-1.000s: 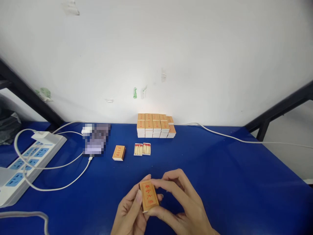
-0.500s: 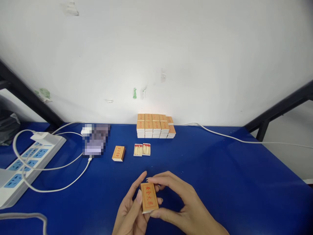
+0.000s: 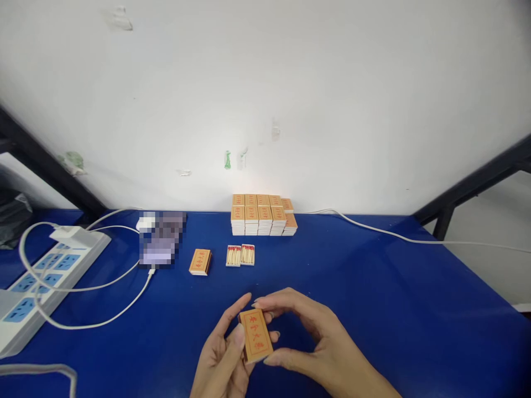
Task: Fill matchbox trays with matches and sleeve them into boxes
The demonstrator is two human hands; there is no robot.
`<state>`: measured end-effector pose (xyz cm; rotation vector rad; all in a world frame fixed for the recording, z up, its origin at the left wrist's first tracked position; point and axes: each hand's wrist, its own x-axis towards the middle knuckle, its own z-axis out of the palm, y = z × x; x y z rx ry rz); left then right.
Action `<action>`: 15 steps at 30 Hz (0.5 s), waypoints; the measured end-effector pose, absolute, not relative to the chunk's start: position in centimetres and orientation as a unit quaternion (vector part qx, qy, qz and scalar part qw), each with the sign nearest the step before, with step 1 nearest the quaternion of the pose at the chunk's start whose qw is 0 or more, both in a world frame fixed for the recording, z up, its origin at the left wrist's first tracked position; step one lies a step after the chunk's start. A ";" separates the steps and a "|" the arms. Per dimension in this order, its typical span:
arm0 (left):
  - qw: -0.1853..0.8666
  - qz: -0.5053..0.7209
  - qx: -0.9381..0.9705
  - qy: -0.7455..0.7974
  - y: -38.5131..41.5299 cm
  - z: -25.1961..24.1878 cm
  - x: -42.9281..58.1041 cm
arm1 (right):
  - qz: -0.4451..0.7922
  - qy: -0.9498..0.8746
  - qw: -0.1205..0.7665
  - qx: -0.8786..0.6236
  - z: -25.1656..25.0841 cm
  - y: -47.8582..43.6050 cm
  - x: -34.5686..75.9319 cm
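Observation:
An orange matchbox [image 3: 256, 335] with red characters is held low over the blue table. My left hand [image 3: 226, 348] grips its left side, thumb along the edge and fingers curled beneath. At its far and near ends, the fingertips and thumb of my right hand [image 3: 315, 337] pinch the box. Beyond the hands lie two matchbox trays [image 3: 240, 255], side by side, filled with red-tipped matches. Another matchbox [image 3: 200, 262] sits to their left. Behind the trays, several matchboxes [image 3: 258, 215] are stacked in rows near the wall.
A white power strip [image 3: 53, 282] with looping white cables [image 3: 95, 326] occupies the left side. Near it lies a blurred-out object [image 3: 161, 243]. Another cable [image 3: 373, 229] runs along the back right. Black metal bars [image 3: 477, 177] flank the table [image 3: 394, 309], and a white wall [image 3: 332, 99] stands behind it.
The matchbox in my hands has shifted slightly right and tilted a little. My right hand has moved slightly right with it, both hands keeping their hold. The view has shifted slightly.

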<state>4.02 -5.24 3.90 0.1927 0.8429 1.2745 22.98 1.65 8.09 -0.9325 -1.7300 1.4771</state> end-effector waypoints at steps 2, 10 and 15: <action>0.715 0.572 0.099 0.390 -5.2 3.8 4.2 | 0.559 -0.668 0.325 -0.369 8.2 2.1 23.6; 0.641 0.573 0.196 0.471 -5.6 3.8 3.6 | 0.306 -0.691 0.440 -0.485 7.1 11.2 29.1; 0.601 0.582 0.222 0.501 -5.9 4.0 3.3 | 0.287 -0.698 0.449 -0.479 6.1 17.2 30.2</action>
